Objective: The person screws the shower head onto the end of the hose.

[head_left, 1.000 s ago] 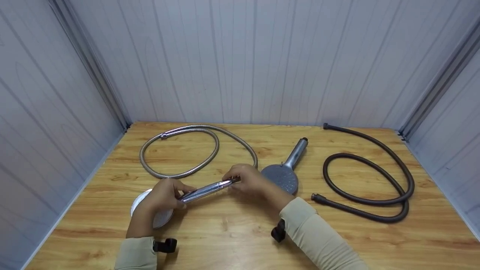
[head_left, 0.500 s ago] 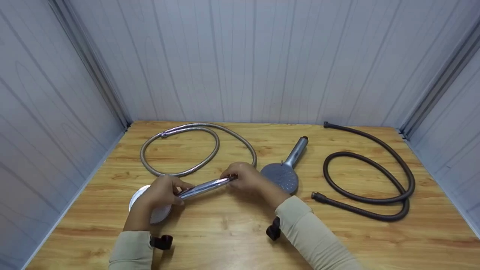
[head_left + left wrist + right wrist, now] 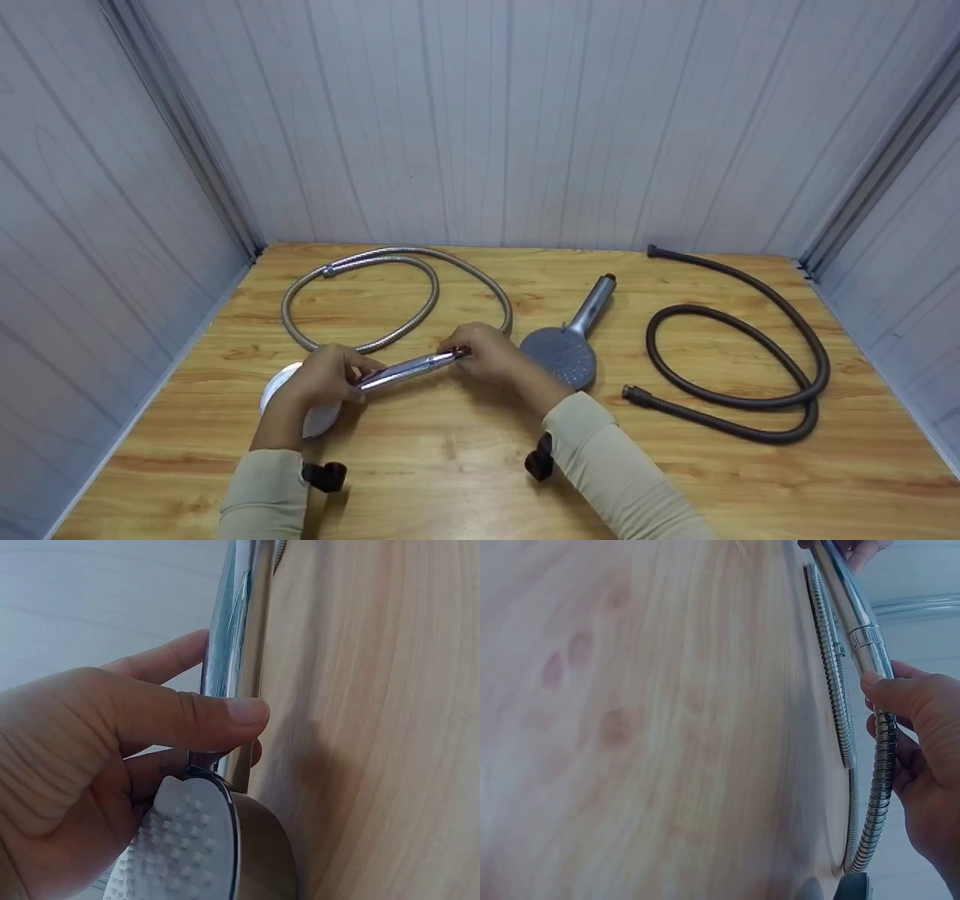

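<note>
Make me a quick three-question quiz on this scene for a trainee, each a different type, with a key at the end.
1. Fill in: the gray shower head lies on the table between the silver hose and the ____.
2. True or false: the left hand holds the chrome shower head by its handle.
3. Multiple choice: the right hand grips A, the gray shower head; B, the table edge; C, the place where handle and silver hose meet.
Key: 1, dark hose; 2, true; 3, C.
</note>
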`<state>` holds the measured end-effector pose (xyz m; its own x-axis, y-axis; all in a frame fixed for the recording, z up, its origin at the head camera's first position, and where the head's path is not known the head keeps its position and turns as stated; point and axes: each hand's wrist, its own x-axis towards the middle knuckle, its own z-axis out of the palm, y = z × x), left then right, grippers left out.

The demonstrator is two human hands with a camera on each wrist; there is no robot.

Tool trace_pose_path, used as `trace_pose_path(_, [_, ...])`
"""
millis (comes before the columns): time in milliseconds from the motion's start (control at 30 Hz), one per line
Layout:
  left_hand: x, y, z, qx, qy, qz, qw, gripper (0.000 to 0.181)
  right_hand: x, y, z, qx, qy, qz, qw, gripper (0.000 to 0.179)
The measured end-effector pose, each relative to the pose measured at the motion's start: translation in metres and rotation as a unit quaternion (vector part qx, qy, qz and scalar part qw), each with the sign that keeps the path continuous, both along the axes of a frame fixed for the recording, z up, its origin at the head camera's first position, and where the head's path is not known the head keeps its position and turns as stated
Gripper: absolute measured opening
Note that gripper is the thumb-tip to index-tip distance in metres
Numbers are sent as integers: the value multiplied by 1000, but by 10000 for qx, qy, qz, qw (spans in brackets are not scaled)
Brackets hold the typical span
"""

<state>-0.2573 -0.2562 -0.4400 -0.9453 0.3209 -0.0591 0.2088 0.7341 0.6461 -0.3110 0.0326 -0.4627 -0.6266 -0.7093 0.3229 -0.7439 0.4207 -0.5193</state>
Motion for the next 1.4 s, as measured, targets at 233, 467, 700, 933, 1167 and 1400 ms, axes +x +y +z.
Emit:
trace_pose_path(233, [-1,-1,-1,123,-75,148,9998,49,2,-3,0,-9,97,67,9999,26])
trace_pose_path(467, [-4,-2,-2,102,-161,267,9995,49,2,-6,-1,-20,71,17,10000,28])
trace_pose_path(700, [-10,-6,-6,87,-98,209,9997,49,-3,-11,-3,167,-21,-245,9996,28])
trace_pose_path(933, [-16,-7,-8,142,64,182,9997,49,-6,-15,-3,198,-261,-497,9982,29])
trace_pose_path(1167, [-19,-6,-6,34,-40,404,9992,47,-6,-18,-8,228,310,-595,9975,23])
trace_pose_path(1400, [-20,-9,-6,-111,-67,516,9986,47,-5,-23,-12,247,555,-678,9958,21])
